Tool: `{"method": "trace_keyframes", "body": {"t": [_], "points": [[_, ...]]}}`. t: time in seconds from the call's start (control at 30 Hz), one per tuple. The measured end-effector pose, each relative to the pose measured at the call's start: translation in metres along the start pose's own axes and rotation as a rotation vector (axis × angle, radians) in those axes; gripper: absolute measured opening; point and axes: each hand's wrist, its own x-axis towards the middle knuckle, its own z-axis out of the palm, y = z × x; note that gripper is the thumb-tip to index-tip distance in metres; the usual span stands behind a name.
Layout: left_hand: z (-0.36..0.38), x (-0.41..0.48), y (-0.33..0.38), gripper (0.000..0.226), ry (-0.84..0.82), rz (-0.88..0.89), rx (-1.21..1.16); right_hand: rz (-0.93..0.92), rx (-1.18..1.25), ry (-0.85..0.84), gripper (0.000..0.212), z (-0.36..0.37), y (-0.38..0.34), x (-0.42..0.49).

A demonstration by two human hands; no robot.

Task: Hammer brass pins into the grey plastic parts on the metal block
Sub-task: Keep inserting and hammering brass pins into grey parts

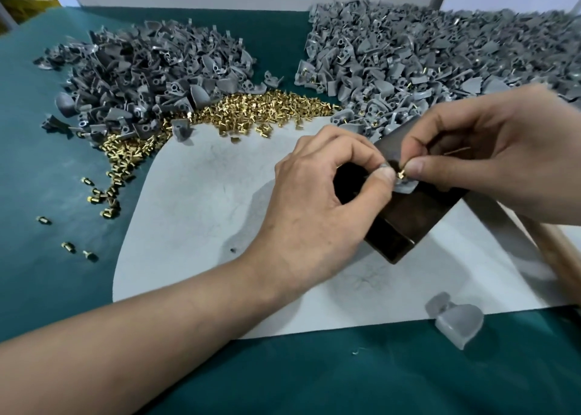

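**Now the pin is set by hand, before any blow**

Judging by the task, the step in hand is starting a brass pin (401,173) in the hole of the grey part (406,187). That part lies on top of the metal block (408,223), near its far end. To do this well, the pin should stand straight in the hole and sit deep enough to stay up by itself. A leaning pin would likely bend or skip away under the hammer. The part ought to lie flat on the block, and the fingers should be clear before the strike.

The left hand (317,201) is curled, with thumb and forefinger closed on the edge of the grey part to steady it. The right hand (490,150) is curled too, its thumb and forefinger tips pinching the pin from the other side. A wooden handle (553,251) runs out below the right hand; I cannot tell whether its other fingers hold it.

The block stands on a white mat (204,210), with the heap of loose pins (251,109) beyond it.
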Motion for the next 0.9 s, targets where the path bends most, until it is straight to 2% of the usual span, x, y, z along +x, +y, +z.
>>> {"method": "trace_keyframes", "body": {"t": [0.13, 0.4, 0.9], "points": [[0.0004, -0.0001, -0.0011, 0.012, -0.029, 0.002, 0.004, 0.005, 0.05, -0.053, 0.004, -0.0034, 0.0019, -0.0009], [-0.0003, 0.0009, -0.0037, 0.011, -0.057, 0.018, 0.014, 0.024, 0.037, -0.062, 0.018, -0.0039, 0.0031, 0.0], [-0.0002, 0.0018, -0.005, 0.012, -0.103, -0.02, -0.029, 0.054, 0.042, -0.096, 0.02, -0.0048, -0.0028, 0.0]]}}
